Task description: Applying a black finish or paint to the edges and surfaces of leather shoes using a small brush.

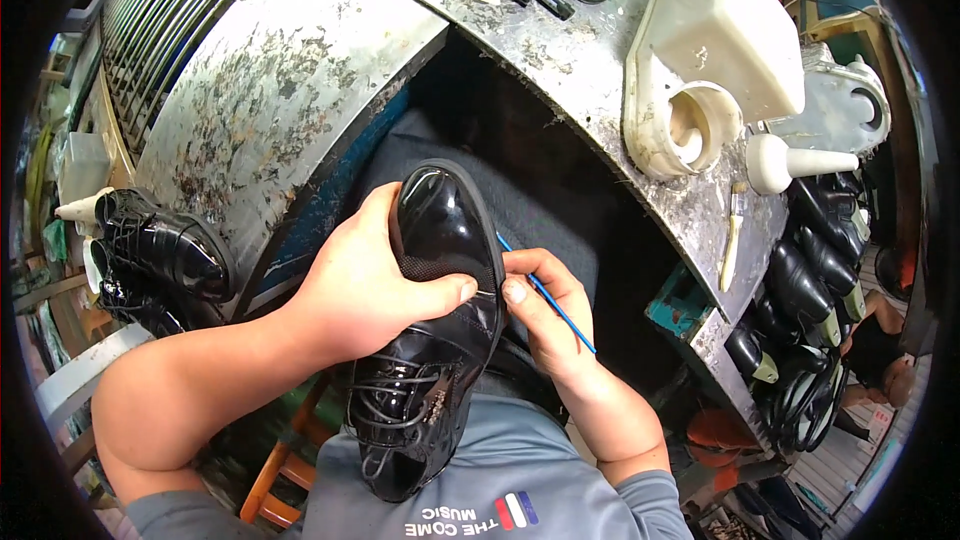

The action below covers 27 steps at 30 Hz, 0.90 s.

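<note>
Glossy black patent-leather lace-up shoe point(435, 320): probably stiff, slick, scuff-prone. Left hand point(365, 285) clamped across the toe; right hand point(545, 315) pinching thin blue-handled brush point(555, 305) at the welt.

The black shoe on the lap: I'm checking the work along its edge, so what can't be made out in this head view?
- Tip of the thin blue tool: hidden behind the black shoe, held by the right hand.
- Shoe's far side and sole: covered by the left hand.
- Contents of the white container: too small to tell.
- Row of dark shoes: bent at the rim.
</note>
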{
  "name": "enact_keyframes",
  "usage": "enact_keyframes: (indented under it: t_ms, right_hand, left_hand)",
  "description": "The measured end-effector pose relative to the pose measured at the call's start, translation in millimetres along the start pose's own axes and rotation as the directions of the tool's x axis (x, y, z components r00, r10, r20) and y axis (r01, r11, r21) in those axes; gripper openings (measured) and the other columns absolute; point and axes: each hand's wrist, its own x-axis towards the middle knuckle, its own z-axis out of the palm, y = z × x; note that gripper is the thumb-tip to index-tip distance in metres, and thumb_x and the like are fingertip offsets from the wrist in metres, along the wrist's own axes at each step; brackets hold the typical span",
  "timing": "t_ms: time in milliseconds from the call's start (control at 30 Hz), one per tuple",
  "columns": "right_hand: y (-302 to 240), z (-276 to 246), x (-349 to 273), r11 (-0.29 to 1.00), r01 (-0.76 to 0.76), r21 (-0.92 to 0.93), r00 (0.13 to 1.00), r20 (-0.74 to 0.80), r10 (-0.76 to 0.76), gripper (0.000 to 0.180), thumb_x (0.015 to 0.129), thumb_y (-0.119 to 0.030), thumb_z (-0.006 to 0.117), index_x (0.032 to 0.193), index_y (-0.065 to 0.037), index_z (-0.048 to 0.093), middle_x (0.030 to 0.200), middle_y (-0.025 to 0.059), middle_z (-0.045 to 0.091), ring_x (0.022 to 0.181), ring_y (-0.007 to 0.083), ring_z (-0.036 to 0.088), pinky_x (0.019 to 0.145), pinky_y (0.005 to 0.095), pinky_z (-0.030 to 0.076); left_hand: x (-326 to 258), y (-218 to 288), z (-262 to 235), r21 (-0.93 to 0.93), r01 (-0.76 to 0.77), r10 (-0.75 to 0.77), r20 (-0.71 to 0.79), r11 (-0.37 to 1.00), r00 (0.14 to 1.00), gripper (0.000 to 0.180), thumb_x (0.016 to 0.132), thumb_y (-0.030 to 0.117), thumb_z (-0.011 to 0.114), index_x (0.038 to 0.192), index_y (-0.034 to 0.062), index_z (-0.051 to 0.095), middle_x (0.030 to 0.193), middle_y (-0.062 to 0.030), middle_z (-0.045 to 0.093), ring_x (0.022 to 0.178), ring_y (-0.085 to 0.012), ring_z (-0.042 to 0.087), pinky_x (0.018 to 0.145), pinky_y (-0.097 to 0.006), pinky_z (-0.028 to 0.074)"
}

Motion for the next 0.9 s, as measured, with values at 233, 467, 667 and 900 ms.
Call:
enact_keyframes:
  t_ms: [233, 467, 667, 900]
  right_hand:
    - [12.7, 0.1, 5.4, 0.978, 0.112, -0.176, 0.988, -0.09, -0.129, 0.024, 0.095, -0.016, 0.067, 0.112, 0.002, 0.065, 0.087, -0.001, 0.064, 0.079, 0.0037, 0.054, 0.072, 0.021, 0.044]
    - [17.8, -4.5, 5.8, 0.985, 0.127, -0.118, 0.986, -0.095, -0.138, 0.024, 0.097, -0.017, 0.065, 0.112, 0.001, 0.064, 0.088, -0.0022, 0.063, 0.079, 0.004, 0.053, 0.071, 0.021, 0.043]
    - [-18.0, -20.4, -4.2, 0.926, 0.243, -0.289, 0.96, -0.064, -0.272, 0.039, 0.105, -0.027, 0.052, 0.131, 0.003, 0.05, 0.117, 0.0163, 0.07, 0.085, 0.0129, 0.065, 0.079, 0.0284, 0.054]
    - [-108.7, -76.0, -29.1, 0.334, 0.366, -0.869, 0.544, -0.091, -0.834, 0.031, 0.105, -0.022, 0.052, 0.111, 0.003, 0.07, 0.085, 0.0069, 0.068, 0.066, 0.0075, 0.054, 0.06, 0.0228, 0.042]
  left_hand:
    - [-1.2, -3.1, 4.3, 0.015, -0.005, 0.005, -0.037, 1.0, 0.999, 0.075, 0.072, 0.019, 0.085, 0.131, -0.0067, 0.047, 0.113, -0.0168, 0.069, 0.106, -0.0242, 0.068, 0.096, -0.035, 0.052]
    - [-2.1, -2.1, 7.0, 0.019, -0.038, 0.039, -0.039, 0.999, 0.998, 0.073, 0.072, 0.019, 0.085, 0.13, -0.0058, 0.048, 0.112, -0.0168, 0.069, 0.106, -0.0245, 0.068, 0.096, -0.035, 0.052]
    - [1.6, -11.3, 3.7, 0.068, 0.039, -0.035, -0.058, 0.997, 0.998, 0.078, 0.072, 0.02, 0.086, 0.135, -0.0049, 0.046, 0.119, -0.0164, 0.066, 0.113, -0.0227, 0.065, 0.102, -0.035, 0.048]
    - [3.2, -9.4, 2.0, 0.027, 0.035, -0.034, -0.039, 0.999, 0.999, 0.076, 0.072, 0.018, 0.086, 0.134, -0.004, 0.048, 0.118, -0.0151, 0.066, 0.11, -0.0221, 0.064, 0.102, -0.036, 0.048]
